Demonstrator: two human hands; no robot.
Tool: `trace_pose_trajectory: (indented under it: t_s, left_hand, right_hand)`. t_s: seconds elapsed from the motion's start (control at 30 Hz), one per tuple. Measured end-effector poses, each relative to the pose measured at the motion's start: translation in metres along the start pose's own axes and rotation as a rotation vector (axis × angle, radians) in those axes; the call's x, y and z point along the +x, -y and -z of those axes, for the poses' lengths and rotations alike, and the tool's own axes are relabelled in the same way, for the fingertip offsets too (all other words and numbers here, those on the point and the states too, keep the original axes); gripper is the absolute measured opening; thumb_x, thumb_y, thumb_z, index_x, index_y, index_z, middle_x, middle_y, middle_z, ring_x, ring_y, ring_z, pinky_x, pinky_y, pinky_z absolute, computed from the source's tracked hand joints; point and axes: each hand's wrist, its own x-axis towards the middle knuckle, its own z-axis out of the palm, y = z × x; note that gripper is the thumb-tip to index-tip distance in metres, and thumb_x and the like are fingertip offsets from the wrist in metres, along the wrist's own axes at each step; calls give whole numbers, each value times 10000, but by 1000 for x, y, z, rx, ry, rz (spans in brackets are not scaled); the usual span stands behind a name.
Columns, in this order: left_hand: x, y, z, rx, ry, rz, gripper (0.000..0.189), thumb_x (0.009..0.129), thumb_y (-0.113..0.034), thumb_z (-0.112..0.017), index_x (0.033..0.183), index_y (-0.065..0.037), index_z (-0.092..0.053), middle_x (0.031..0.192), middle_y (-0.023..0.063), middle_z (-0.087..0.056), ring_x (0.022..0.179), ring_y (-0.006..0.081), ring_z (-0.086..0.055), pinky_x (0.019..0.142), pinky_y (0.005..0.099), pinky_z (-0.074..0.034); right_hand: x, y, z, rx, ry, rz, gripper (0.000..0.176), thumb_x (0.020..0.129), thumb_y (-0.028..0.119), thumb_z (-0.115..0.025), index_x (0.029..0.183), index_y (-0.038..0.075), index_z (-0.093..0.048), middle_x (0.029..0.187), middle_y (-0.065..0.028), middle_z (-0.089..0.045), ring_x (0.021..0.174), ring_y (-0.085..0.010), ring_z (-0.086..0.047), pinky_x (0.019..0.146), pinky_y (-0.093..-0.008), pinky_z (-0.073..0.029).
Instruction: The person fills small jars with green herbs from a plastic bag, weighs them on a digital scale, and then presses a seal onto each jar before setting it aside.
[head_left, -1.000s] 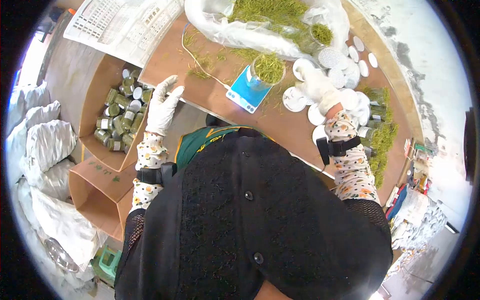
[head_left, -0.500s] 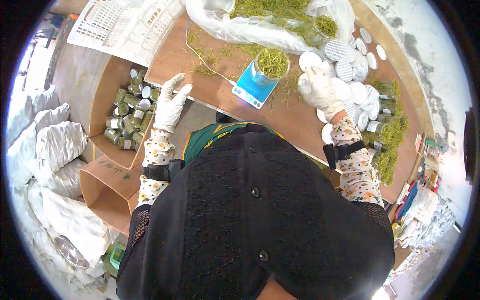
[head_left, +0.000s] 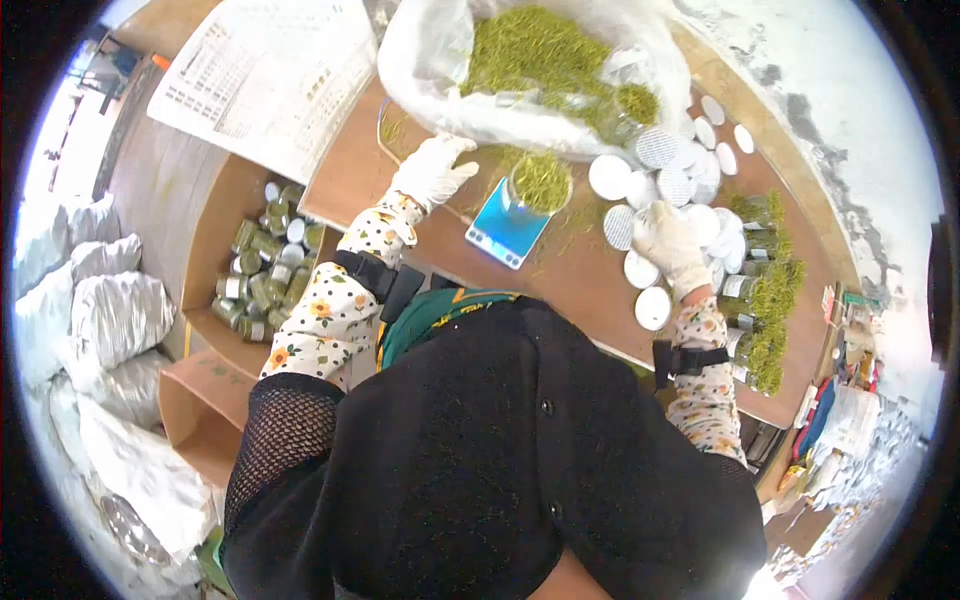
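My left hand point(head_left: 432, 168), in a white glove, lies with fingers apart on the wooden table point(head_left: 590, 275), by the edge of a big plastic bag of green leaves point(head_left: 530, 60). It holds nothing. A glass jar point(head_left: 541, 183) filled with green leaves stands on a small blue scale point(head_left: 503, 230) between my hands. My right hand point(head_left: 668, 240), also gloved, is curled over a spread of round white lids point(head_left: 610, 176), its fingers closed on the edge of a patterned lid point(head_left: 620, 227).
A cardboard box point(head_left: 205, 250) left of the table holds several filled, capped jars. More filled jars point(head_left: 758, 240) and loose leaves sit at the table's right end. A white slotted panel point(head_left: 270, 75) lies at the far left. White sacks point(head_left: 110, 310) are piled on the floor.
My left hand has moved from the table's near edge up to the bag of leaves. My right hand has drawn back toward me over the lids.
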Motion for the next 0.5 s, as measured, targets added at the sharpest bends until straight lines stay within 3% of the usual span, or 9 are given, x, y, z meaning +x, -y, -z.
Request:
trace_pose_trajectory:
  t_s: [0.1,0.2,0.27,0.4,0.43,0.5]
  left_hand:
    - [37,-24,16,-21,-46,-130,367,886,-298,-619,1185,-87,-639,1172,148,-624,1126,316,-573,992,390,-440]
    - [101,-15,28,-6,-136,-267,299,885,-295,-598,1136,-143,-656,1134,116,-627,1081,307,-587,944,405,-469]
    - [142,-6,30,108,-184,-309,261,890,-278,-590,1104,-150,-667,1105,112,-636,1048,305,-599,918,408,-482]
    - [188,-5,30,408,184,-113,314,868,-276,-634,1162,-166,-633,1118,111,-633,1069,305,-610,888,431,-502]
    - [195,-1,25,361,239,-94,467,844,-310,-664,1263,-124,-576,1211,161,-591,1125,334,-587,923,434,-487]
    - [202,-16,16,393,248,63,542,835,-316,-680,1323,-144,-521,1261,187,-543,1128,352,-581,921,444,-489]
  right_hand:
    - [-17,1,-14,-162,-203,210,337,804,322,-618,943,15,-621,977,-206,-604,956,-398,-595,834,-486,-479]
    - [-23,12,-18,-55,-251,194,314,814,291,-609,963,16,-582,934,-211,-577,924,-423,-578,833,-483,-474]
    - [-28,28,-5,-15,-204,71,321,824,292,-605,990,17,-586,987,-213,-585,921,-432,-578,841,-495,-470]
    - [-35,25,-19,62,-230,-44,338,841,272,-609,1063,19,-575,1095,-229,-593,934,-439,-595,829,-500,-482]
    - [-38,20,-23,59,-254,-32,333,845,269,-612,1065,24,-565,1080,-235,-596,896,-443,-604,792,-506,-494]
    - [-46,15,-20,110,-200,-54,334,852,246,-621,1098,33,-547,1096,-250,-596,883,-454,-615,784,-498,-508]
